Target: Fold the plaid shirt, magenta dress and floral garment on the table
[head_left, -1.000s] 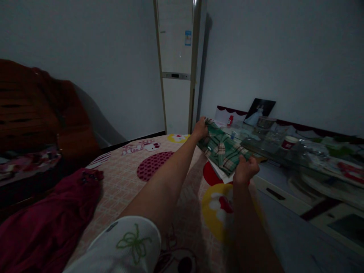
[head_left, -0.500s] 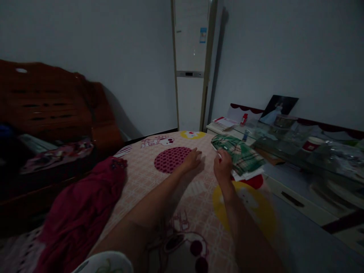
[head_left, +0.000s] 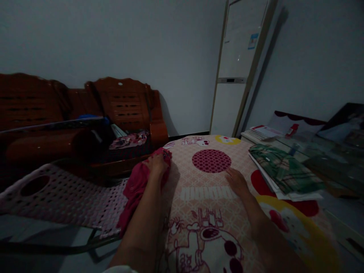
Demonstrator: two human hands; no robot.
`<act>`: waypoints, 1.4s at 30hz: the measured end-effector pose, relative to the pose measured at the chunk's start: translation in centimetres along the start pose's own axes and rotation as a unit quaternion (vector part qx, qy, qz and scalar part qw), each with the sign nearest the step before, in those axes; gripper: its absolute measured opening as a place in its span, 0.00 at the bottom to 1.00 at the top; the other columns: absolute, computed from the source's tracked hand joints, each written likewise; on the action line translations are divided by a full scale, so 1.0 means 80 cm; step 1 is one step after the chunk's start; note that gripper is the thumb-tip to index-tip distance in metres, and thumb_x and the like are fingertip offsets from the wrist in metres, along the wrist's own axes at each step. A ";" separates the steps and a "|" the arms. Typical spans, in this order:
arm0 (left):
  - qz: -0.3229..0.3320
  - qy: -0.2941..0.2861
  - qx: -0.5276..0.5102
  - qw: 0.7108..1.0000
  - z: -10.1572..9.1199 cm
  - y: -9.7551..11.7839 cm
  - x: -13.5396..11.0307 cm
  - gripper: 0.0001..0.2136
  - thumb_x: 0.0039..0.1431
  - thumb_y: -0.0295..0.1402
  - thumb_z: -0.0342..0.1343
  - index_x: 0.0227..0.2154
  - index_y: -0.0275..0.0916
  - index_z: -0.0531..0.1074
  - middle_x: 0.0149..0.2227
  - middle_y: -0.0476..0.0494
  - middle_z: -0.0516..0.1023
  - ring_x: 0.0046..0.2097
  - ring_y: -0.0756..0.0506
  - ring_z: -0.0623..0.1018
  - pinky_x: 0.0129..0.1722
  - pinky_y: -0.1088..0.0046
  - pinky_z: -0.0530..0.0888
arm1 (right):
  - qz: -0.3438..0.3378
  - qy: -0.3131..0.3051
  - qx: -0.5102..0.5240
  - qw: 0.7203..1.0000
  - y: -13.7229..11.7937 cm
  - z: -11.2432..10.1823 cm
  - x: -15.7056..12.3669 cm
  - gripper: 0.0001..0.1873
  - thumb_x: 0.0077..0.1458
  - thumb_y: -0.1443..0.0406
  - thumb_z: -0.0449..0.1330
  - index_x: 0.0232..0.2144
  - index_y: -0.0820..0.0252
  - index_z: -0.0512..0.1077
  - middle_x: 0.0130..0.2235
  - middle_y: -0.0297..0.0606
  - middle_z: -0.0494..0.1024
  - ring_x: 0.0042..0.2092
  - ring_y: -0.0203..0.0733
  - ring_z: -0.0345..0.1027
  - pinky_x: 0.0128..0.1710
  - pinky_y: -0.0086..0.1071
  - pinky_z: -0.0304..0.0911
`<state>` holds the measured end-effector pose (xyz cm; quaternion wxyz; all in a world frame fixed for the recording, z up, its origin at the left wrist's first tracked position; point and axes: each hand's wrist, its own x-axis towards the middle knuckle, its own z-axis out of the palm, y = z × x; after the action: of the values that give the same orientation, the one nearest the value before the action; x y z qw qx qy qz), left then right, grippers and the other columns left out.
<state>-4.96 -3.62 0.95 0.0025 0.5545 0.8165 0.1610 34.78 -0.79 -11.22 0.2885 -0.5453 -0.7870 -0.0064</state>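
My left hand (head_left: 157,165) is on a crumpled magenta garment (head_left: 138,184) that hangs over the left edge of the cloth-covered surface. Its fingers are closed on the garment's upper end, near a dark patterned trim. Over the pink patterned cloth (head_left: 204,185), my right hand (head_left: 237,181) stays open with fingers stretched out, holding nothing. It is close to a dark pink dotted oval printed on the cloth. To its right lies a folded green plaid garment (head_left: 287,168), with white sheets showing beneath it.
A woven chair (head_left: 71,201) stands at the left, before a wooden sofa (head_left: 127,98) with clothes on it. A tall white cabinet unit (head_left: 231,106) rises at the back. A glass-topped stand (head_left: 307,146) with papers and a red bottle is at the right.
The view has swung left. My left hand has moved from the middle of the cloth to the magenta garment. My right hand has left the green plaid garment and opened.
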 end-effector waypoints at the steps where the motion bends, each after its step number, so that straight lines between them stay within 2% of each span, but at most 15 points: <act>1: -0.018 -0.003 0.012 1.000 0.001 -0.007 -0.001 0.17 0.49 0.34 0.62 0.44 0.37 0.75 0.52 0.31 0.75 0.56 0.27 0.70 0.52 0.49 0.67 | -0.005 -0.003 0.003 1.000 0.002 0.000 0.000 0.21 0.59 0.62 0.52 0.51 0.60 0.75 0.56 0.49 0.75 0.58 0.52 0.67 0.59 0.49 0.61; 6: -0.025 0.010 0.057 0.998 0.011 -0.009 -0.009 0.13 0.57 0.35 0.54 0.45 0.40 0.75 0.51 0.34 0.77 0.54 0.33 0.74 0.52 0.55 0.68 | -0.007 0.024 0.017 1.000 -0.002 -0.005 -0.004 0.21 0.59 0.61 0.50 0.48 0.63 0.76 0.54 0.51 0.76 0.56 0.52 0.69 0.59 0.48 0.61; 11: -0.003 0.040 -0.010 0.999 0.003 0.001 -0.010 0.11 0.57 0.31 0.51 0.39 0.39 0.77 0.43 0.36 0.80 0.48 0.37 0.77 0.46 0.63 0.70 | -0.009 0.048 0.034 0.998 -0.006 -0.010 -0.010 0.21 0.59 0.60 0.50 0.47 0.63 0.76 0.51 0.51 0.78 0.54 0.52 0.70 0.58 0.49 0.63; 14: 0.030 0.071 -0.089 0.993 -0.003 0.018 -0.016 0.11 0.54 0.28 0.51 0.36 0.38 0.77 0.39 0.38 0.80 0.45 0.38 0.77 0.42 0.65 0.71 | -0.012 0.053 0.036 0.998 -0.005 -0.012 -0.010 0.21 0.59 0.59 0.50 0.46 0.62 0.76 0.51 0.50 0.78 0.54 0.52 0.70 0.57 0.51 0.63; 18: 0.106 0.096 -0.182 0.973 0.001 0.060 -0.034 0.09 0.52 0.27 0.52 0.34 0.38 0.76 0.37 0.38 0.79 0.44 0.38 0.75 0.42 0.64 0.70 | -0.002 0.053 0.041 0.998 -0.006 -0.015 -0.009 0.21 0.58 0.59 0.50 0.45 0.61 0.77 0.50 0.50 0.79 0.53 0.54 0.71 0.56 0.52 0.64; 22: 0.192 0.057 -0.253 0.947 0.026 0.114 -0.063 0.05 0.53 0.28 0.53 0.29 0.38 0.74 0.34 0.41 0.77 0.40 0.41 0.74 0.41 0.67 0.69 | 0.002 0.051 0.054 0.997 -0.004 -0.016 -0.008 0.20 0.56 0.58 0.51 0.44 0.60 0.78 0.49 0.50 0.79 0.53 0.54 0.72 0.57 0.52 0.63; 25: 0.284 0.019 -0.307 0.908 0.048 0.151 -0.090 0.03 0.52 0.28 0.54 0.27 0.39 0.72 0.30 0.44 0.76 0.37 0.43 0.73 0.39 0.69 0.68 | 0.016 0.049 0.076 0.996 -0.003 -0.020 -0.009 0.21 0.54 0.57 0.53 0.42 0.60 0.78 0.48 0.51 0.79 0.52 0.55 0.72 0.57 0.53 0.63; 27: 0.322 -0.017 -0.344 0.882 0.058 0.169 -0.108 0.03 0.51 0.28 0.55 0.24 0.39 0.69 0.28 0.46 0.74 0.34 0.45 0.72 0.35 0.70 0.67 | 0.025 0.040 0.106 0.993 -0.009 -0.026 -0.011 0.23 0.53 0.55 0.54 0.44 0.62 0.78 0.49 0.51 0.79 0.53 0.56 0.71 0.57 0.53 0.62; 30: 0.350 -0.064 -0.394 0.847 0.066 0.184 -0.125 0.06 0.50 0.26 0.56 0.22 0.39 0.65 0.25 0.49 0.71 0.30 0.48 0.70 0.31 0.72 0.64 | 0.034 -0.001 0.189 0.981 -0.038 -0.039 -0.013 0.28 0.50 0.55 0.58 0.52 0.60 0.74 0.55 0.49 0.76 0.56 0.55 0.69 0.58 0.49 0.62; 32: 0.357 -0.072 -0.407 0.838 0.069 0.187 -0.129 0.06 0.49 0.26 0.56 0.22 0.39 0.65 0.26 0.49 0.71 0.31 0.48 0.69 0.32 0.73 0.64 | 0.027 -0.058 0.251 0.966 -0.066 -0.047 -0.013 0.31 0.48 0.56 0.60 0.55 0.59 0.71 0.57 0.47 0.74 0.55 0.53 0.70 0.57 0.46 0.63; 35: 0.357 -0.066 -0.407 0.838 0.070 0.185 -0.126 0.05 0.49 0.26 0.58 0.24 0.38 0.67 0.28 0.47 0.73 0.33 0.47 0.71 0.35 0.73 0.66 | 0.042 -0.076 0.324 0.942 -0.096 -0.053 -0.008 0.25 0.51 0.58 0.58 0.50 0.59 0.75 0.51 0.46 0.78 0.51 0.52 0.72 0.54 0.45 0.65; 38: 0.368 -0.069 -0.422 0.826 0.067 0.179 -0.119 0.02 0.51 0.26 0.58 0.28 0.37 0.71 0.32 0.45 0.76 0.35 0.47 0.73 0.38 0.72 0.68 | 0.096 -0.023 0.381 0.919 -0.090 -0.053 -0.003 0.22 0.48 0.60 0.57 0.44 0.62 0.78 0.45 0.44 0.82 0.48 0.52 0.73 0.52 0.45 0.66; 40: 0.368 -0.070 -0.433 0.820 0.063 0.174 -0.114 0.03 0.53 0.26 0.57 0.32 0.37 0.73 0.35 0.44 0.78 0.37 0.46 0.75 0.41 0.71 0.70 | 0.184 0.067 0.406 0.893 -0.069 -0.052 -0.001 0.21 0.46 0.61 0.57 0.41 0.64 0.79 0.37 0.42 0.83 0.42 0.50 0.75 0.45 0.42 0.69; 42: 0.355 -0.063 -0.433 0.826 0.060 0.169 -0.110 0.06 0.54 0.26 0.57 0.35 0.38 0.74 0.37 0.44 0.79 0.40 0.46 0.76 0.44 0.70 0.71 | 0.257 0.185 0.412 0.855 -0.040 -0.054 -0.003 0.22 0.46 0.60 0.56 0.40 0.66 0.78 0.31 0.39 0.81 0.34 0.45 0.74 0.38 0.39 0.70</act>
<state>11.52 -5.85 -1.55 0.2361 0.7570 0.4082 0.4524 33.99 -3.67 -6.75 0.6180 -0.5486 -0.4815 0.2919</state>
